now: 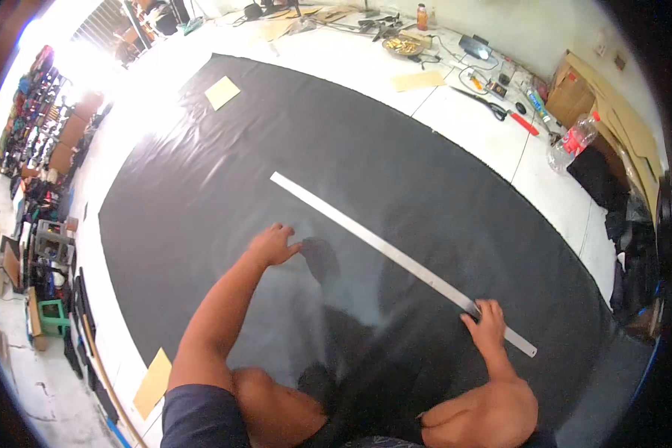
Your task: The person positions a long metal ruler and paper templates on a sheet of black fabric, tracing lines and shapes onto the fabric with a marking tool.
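Note:
A large sheet of black material (351,134) is spread over the white tiled floor. Across it, slanting from upper left to lower right, lies a long metal ruler (381,246). My right hand (489,322) is at the ruler's lower right part, thumb and fingers apart, with the fingertips on or beside its edge. To the left of the ruler, my left hand (275,245) is over the black sheet with its fingers spread and nothing in it. Whether its fingertips touch the sheet is hard to tell.
Yellow pieces lie at the sheet's upper left (222,93) and lower left (153,383). Beyond its far edge are black scissors (493,108), a red-handled tool (524,123), a plastic bottle (575,142) and a bowl (403,46). A green stool (52,317) stands left.

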`<state>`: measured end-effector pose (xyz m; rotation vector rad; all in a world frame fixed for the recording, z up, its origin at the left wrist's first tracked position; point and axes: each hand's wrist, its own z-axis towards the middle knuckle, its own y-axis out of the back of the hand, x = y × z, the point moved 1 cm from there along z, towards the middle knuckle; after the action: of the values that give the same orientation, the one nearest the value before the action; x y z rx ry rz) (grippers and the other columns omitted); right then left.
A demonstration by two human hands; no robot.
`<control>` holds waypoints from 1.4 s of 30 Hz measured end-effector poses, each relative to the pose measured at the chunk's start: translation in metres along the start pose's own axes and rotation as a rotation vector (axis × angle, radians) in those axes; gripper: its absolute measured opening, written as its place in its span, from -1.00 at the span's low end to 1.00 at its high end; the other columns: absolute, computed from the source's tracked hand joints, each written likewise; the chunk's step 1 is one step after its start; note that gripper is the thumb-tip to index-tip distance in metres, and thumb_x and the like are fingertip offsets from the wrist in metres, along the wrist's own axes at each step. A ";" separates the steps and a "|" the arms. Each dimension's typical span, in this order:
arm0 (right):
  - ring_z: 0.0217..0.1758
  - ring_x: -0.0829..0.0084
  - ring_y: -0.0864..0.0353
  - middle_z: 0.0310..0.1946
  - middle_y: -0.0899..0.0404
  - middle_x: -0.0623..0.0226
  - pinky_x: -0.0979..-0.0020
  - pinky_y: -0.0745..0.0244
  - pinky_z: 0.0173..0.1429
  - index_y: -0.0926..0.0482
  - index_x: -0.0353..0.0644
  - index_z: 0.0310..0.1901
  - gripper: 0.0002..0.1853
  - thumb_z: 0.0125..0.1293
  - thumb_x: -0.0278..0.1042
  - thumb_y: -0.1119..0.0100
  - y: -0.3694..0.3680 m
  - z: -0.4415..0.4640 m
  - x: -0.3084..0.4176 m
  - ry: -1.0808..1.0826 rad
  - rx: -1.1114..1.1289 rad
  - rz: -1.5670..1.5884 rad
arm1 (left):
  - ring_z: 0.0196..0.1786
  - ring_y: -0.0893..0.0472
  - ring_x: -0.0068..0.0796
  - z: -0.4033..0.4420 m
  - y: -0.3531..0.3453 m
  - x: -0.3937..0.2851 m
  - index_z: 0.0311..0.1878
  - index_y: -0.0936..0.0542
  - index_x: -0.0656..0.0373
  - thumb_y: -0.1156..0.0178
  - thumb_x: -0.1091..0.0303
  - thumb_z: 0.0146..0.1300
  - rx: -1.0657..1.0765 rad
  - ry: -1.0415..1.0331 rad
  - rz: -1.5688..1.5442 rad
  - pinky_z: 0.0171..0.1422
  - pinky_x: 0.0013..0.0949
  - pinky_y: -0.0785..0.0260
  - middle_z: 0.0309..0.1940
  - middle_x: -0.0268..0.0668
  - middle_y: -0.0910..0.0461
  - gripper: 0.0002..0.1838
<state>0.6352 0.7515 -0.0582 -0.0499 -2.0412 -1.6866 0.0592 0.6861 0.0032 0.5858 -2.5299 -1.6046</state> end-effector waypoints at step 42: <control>-0.07 0.19 -0.49 -0.22 -0.44 0.23 0.12 -0.41 0.11 -0.47 -0.19 -0.26 -0.58 0.00 -0.28 -0.57 0.007 -0.049 -0.068 -0.582 0.264 -0.120 | 0.55 -0.19 0.08 0.148 -0.050 0.033 0.33 -0.43 0.23 -0.13 0.06 0.39 -0.804 0.163 -0.315 0.64 0.13 0.12 0.46 0.05 -0.30 -0.43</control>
<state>0.7141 0.7259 -0.0719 -0.3752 -2.7275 -1.5790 0.0020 0.7818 -0.1116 0.9574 -1.5138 -2.3330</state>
